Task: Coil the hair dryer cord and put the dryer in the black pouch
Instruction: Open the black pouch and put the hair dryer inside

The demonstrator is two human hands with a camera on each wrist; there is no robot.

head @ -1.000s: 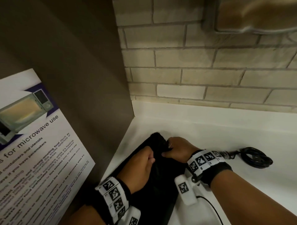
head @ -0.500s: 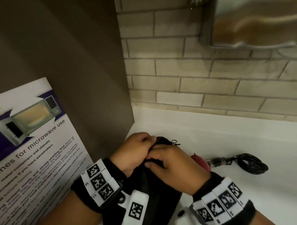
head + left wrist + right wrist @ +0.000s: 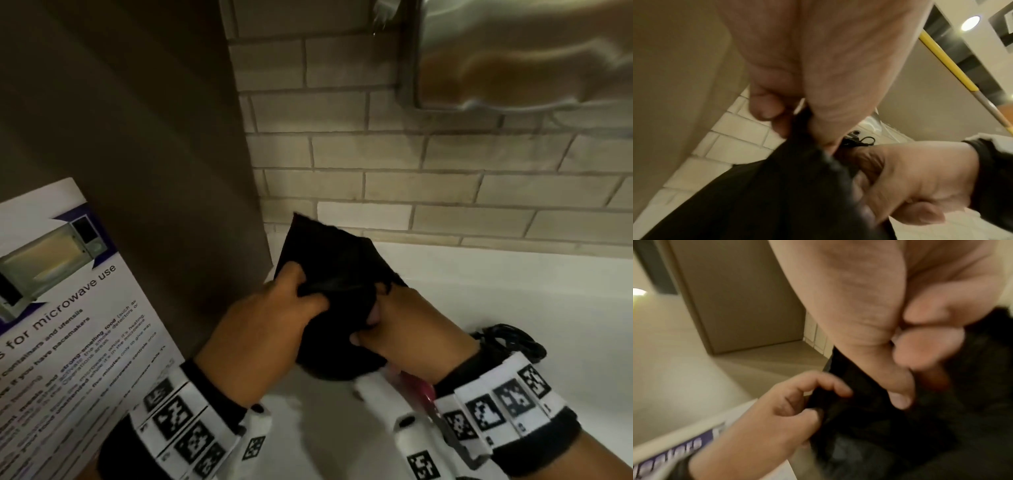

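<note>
The black pouch (image 3: 337, 274) is lifted off the white counter (image 3: 513, 301), its far end pointing up toward the brick wall. My left hand (image 3: 274, 318) grips its left edge with curled fingers, and my right hand (image 3: 404, 329) pinches its right edge. Both wrist views show the same grips on the black pouch (image 3: 777, 186) (image 3: 879, 426). A pink-red part of the hair dryer (image 3: 423, 390) peeks out under my right wrist. The coiled black cord (image 3: 510, 342) lies on the counter behind that wrist. Most of the dryer is hidden.
A brown panel (image 3: 154, 154) stands close on the left with a microwave-use poster (image 3: 68, 308) on it. The brick wall (image 3: 411, 164) runs behind the counter. A metal fixture (image 3: 513, 51) hangs on the wall at upper right.
Both hands have raised the pouch off the counter and spread apart along its edges; a second ago it lay flat under them. The view has tilted upward.
</note>
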